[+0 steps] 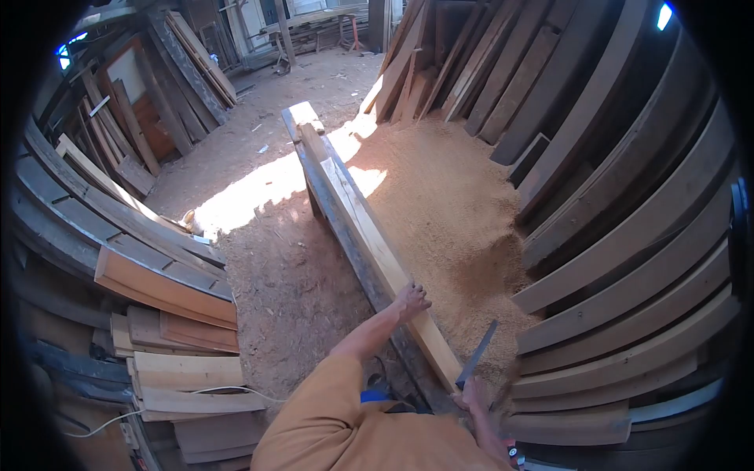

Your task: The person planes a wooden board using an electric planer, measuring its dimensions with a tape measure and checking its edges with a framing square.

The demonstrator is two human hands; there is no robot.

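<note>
A long pale wooden beam (375, 247) lies lengthwise on a narrow dark bench (343, 231). My left hand (411, 304) rests on top of the beam, its fingers curled over the right-hand edge. Close to the near end of the beam, my right hand (473, 395) is closed around the handle end of a handsaw (477, 353). The saw's blade points forward and to the right, beside the beam. The handle itself is mostly hidden by my fingers, and I cannot tell whether the blade touches the wood.
Sawdust (448, 188) covers the ground right of the bench. Many planks (620, 345) lean along the right wall. Boards (184, 369) are stacked at the left, with a pale cord (228, 388) across them. Farther back stands a table (318, 17).
</note>
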